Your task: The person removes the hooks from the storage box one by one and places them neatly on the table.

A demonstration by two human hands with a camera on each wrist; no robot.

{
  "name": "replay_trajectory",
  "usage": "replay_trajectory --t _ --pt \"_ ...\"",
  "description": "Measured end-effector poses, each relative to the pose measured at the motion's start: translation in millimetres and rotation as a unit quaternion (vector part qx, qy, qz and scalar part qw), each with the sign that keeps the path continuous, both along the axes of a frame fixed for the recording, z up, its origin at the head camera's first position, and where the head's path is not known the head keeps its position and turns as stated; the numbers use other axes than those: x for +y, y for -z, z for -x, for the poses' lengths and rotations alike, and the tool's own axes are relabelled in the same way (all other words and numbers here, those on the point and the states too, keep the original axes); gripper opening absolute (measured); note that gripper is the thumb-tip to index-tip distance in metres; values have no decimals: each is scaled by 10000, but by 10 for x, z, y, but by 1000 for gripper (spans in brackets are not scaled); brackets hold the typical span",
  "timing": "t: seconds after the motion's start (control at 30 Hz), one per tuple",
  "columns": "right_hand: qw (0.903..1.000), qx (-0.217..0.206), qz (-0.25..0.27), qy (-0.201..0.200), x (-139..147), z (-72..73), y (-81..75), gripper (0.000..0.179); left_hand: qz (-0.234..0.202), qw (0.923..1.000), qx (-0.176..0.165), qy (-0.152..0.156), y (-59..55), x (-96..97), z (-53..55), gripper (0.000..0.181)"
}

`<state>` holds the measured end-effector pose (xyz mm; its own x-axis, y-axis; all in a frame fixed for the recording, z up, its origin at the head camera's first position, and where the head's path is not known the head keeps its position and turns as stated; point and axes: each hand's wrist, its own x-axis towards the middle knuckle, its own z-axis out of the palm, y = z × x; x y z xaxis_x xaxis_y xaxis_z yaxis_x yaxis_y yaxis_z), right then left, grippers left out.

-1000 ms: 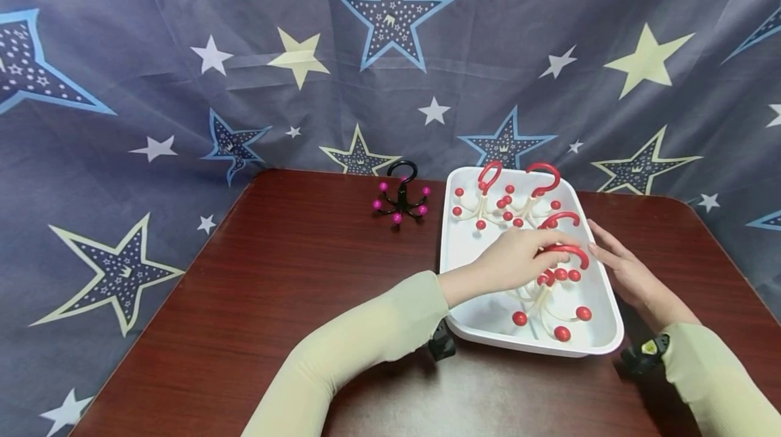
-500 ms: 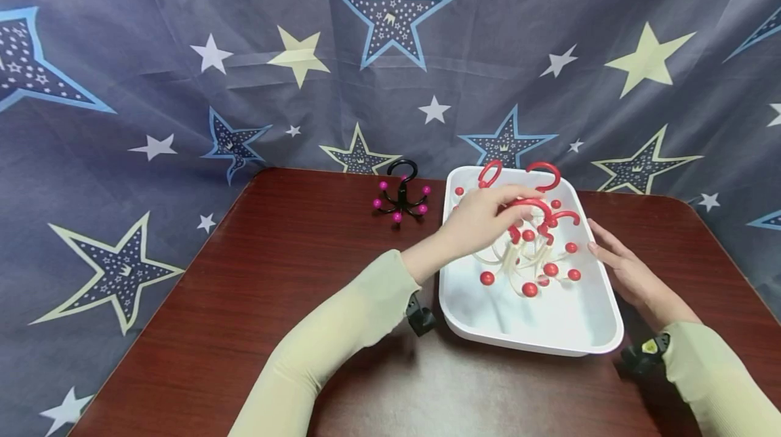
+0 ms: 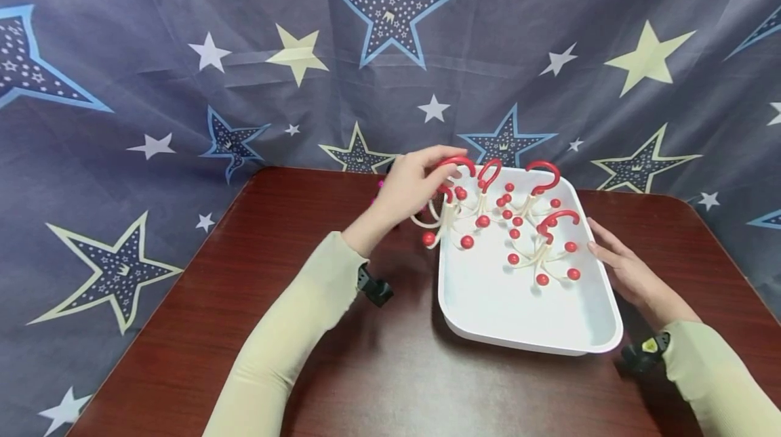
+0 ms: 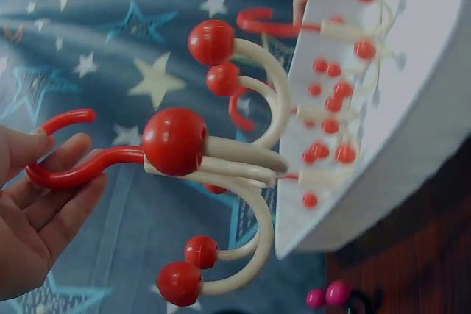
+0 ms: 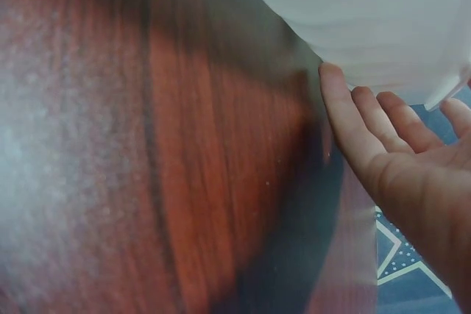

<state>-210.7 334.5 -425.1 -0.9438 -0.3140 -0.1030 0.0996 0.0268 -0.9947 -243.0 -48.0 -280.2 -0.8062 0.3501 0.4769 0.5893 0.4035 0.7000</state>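
My left hand (image 3: 405,186) holds a claw-shaped multi-arm hanger (image 3: 449,215) by its red hook. This hanger has cream curved arms tipped with red balls, and it hangs over the left rim of a white tray (image 3: 518,318). In the left wrist view, my fingers and thumb curl round the red hook, with the arms (image 4: 257,226) pointing away from the palm. Three similar red-and-cream hangers (image 3: 539,254) stand inside the tray toward its back half. My right hand (image 3: 634,281) rests its straight fingers against the tray's right outer side, as the right wrist view also shows.
A black hanger with pink balls (image 4: 338,293) stands on the brown table (image 3: 244,274) left of the tray, mostly hidden behind my left hand in the head view. A dark star-patterned cloth (image 3: 390,98) hangs behind the table.
My left hand has lifted the hanger from the tray's front and carried it left and back, past the left rim. The right hand and the tray have stayed put.
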Motion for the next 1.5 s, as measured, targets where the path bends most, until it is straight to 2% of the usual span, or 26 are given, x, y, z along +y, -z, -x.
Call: replay_trajectory --t 0.13,0.3,0.5,0.7,0.9,1.07,1.2,1.5 --pt "10000 -7 37 -21 -10 -7 -5 63 -323 9990 -315 -59 -14 -211 86 27" --pt "9999 -90 -83 1 -7 -11 -7 64 -381 9984 -306 -298 -25 -475 166 26" --pt "9997 -108 -226 36 -13 2 -10 63 -57 9979 50 -639 3 -798 253 27" --pt "9994 -82 -322 49 -15 4 -8 63 382 9935 134 -1068 39 -1024 304 27" --pt "9997 -106 -218 58 -19 1 -28 63 495 9899 -50 -1329 138 -1176 421 26" --pt "9997 -114 -204 65 -14 -1 -20 63 718 9872 -299 -1392 247 -1248 542 27" --pt "9999 -79 -131 73 -16 -5 -18 64 875 9859 -303 -1390 328 -1273 634 27" --pt "10000 -35 -22 64 -19 -13 -16 64 685 9860 -431 -1460 491 -1315 768 23"
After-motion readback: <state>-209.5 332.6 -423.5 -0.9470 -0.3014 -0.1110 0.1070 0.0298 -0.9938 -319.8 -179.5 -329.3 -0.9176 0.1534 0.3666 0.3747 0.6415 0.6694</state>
